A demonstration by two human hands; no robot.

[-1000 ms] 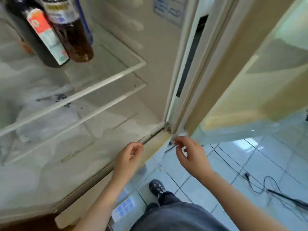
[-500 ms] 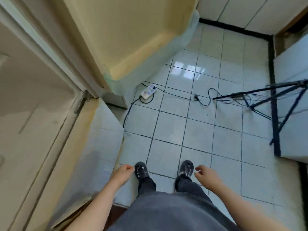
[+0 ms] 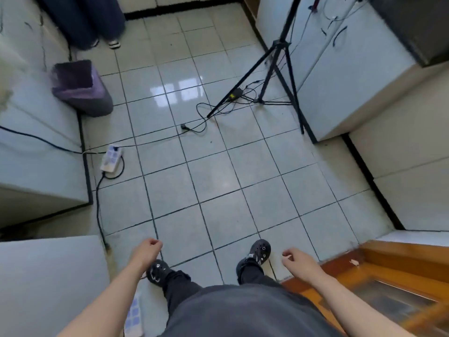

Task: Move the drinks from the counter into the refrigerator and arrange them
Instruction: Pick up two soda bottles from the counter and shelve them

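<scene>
The view looks straight down at a pale tiled floor (image 3: 218,178). Both hands hang low in front of the body and hold nothing: the left hand (image 3: 147,251) has its fingers loosely curled above the left shoe (image 3: 158,272), and the right hand (image 3: 297,260) hangs with slack, slightly bent fingers just beside the right shoe (image 3: 257,254). The two hands are well apart, one on either side of the dark trousers (image 3: 243,310).

Where the drinks are cannot be told from this view. A white cabinet (image 3: 340,69) with dark handles stands at the upper right under a dark worktop (image 3: 413,27), whose surface is mostly cut off by the edge.

A black tripod (image 3: 274,59) stands on the floor in front of that cabinet, with cables tangled round its feet. Further left lies a white power strip (image 3: 111,158) – a black cord runs from it along the floor. A purple-lined bin (image 3: 80,87) sits near the left wall, and beyond it stand another person's legs (image 3: 97,18) in dark wide trousers. An orange wooden frame (image 3: 388,263) fills the lower right corner
</scene>
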